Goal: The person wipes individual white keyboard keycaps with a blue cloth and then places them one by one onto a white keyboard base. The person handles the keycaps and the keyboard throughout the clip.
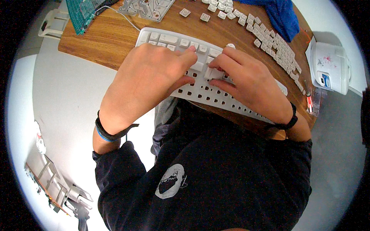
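- A pale keycap (213,73) between the right thumb and fingers seemed the likeliest thing to go astray: a tilted or off-centre push could have left it crooked over its socket.
- The white keyboard (194,87) lay close to the near edge of the wooden table (84,46), so a hard one-sided press might have made it slide or tip toward the lap.
- A sweep of either forearm's hand farther right could have scattered the loose keycaps (275,46), spread on the table's far right.
- The keyboard sat directly beneath both hands, bare sockets on its near side, fitted caps along its far left.
- The left hand (154,71) stood fairly wide, its index fingertip at the far caps, thumb over the sockets; nothing showed held.
- The right hand (250,77) was narrow, apparently pinching the pale keycap, just right of the left fingertips.
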### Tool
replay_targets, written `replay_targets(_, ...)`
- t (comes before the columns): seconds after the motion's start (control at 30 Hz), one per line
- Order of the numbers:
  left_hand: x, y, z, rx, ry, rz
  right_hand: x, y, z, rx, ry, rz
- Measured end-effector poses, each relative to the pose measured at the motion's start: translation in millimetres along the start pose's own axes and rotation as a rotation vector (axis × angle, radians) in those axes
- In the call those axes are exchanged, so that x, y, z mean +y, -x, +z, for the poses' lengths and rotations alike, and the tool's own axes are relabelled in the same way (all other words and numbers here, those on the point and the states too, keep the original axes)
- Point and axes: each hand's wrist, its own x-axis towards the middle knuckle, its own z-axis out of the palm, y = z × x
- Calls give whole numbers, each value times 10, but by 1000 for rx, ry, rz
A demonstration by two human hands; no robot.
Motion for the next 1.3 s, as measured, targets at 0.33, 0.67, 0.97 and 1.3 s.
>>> replay_targets(0.33, -108, 15, -16, 31, 87, 27, 8, 3, 10, -24, -72, -3)
replay_targets(0.67, -243, 143, -140, 55, 130, 99, -29, 101, 57, 81, -11, 13)
replay_targets(0.97, -107, 258, -179, -92, 49, 24, 65, 61, 10, 38, 34, -24)
replay_targets(1.3, -80, 242, -163, -65, 63, -20, 59, -5, -22, -43, -75, 35)
